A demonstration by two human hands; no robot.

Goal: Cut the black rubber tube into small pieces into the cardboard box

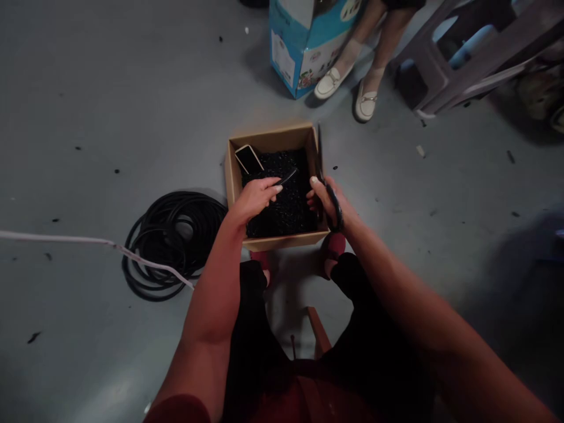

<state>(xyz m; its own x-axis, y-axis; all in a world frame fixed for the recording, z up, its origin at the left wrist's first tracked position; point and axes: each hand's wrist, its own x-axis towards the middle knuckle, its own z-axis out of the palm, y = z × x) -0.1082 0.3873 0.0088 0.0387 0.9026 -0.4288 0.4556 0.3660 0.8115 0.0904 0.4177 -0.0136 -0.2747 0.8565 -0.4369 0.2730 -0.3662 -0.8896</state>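
Over the left half of an open cardboard box (282,242), my left hand (259,197) pinches a short black ridged strip (288,175) that points up and to the right. At the box's right side, my right hand (328,200) is closed on black-handled scissors (335,211), whose blades point away from me. Many small black pieces (277,208) fill the box below both hands. A phone-like dark rectangle with a pale rim (249,160) leans in the box's far left corner.
A coil of black tubing (176,241) lies on the floor left of the box, with a pale cord (150,262) across it. Ahead stand a blue carton (288,50) and another person's feet in white shoes (366,101). A grey plastic stool (440,70) is at the upper right.
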